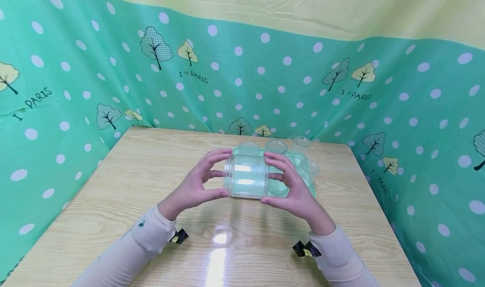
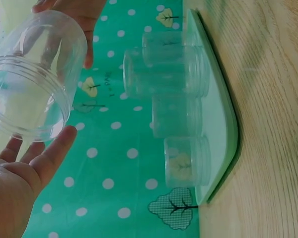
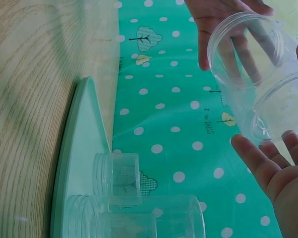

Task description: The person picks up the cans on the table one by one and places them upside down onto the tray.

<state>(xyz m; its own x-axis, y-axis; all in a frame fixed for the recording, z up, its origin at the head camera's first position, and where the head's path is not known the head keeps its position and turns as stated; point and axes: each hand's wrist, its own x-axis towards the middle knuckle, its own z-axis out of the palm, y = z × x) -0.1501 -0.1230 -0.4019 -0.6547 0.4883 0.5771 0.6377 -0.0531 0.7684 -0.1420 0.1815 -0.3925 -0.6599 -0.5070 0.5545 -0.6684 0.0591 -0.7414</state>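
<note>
A large clear plastic jar lies sideways in the air between both hands, raised above the table. My left hand holds its threaded mouth end, fingers over the top and thumb below. At the base end, my right hand grips with fingertips and thumb spread round the edge. In the left wrist view the jar's wide mouth shows no lid, and the inside looks empty. Behind the jar, a pale green tray bears several smaller and larger clear jars, standing mouth down.
The wooden table carries the tray towards its back right. A green dotted cloth hangs as a wall behind the table and along both sides. The held jar partly covers the tray in the head view.
</note>
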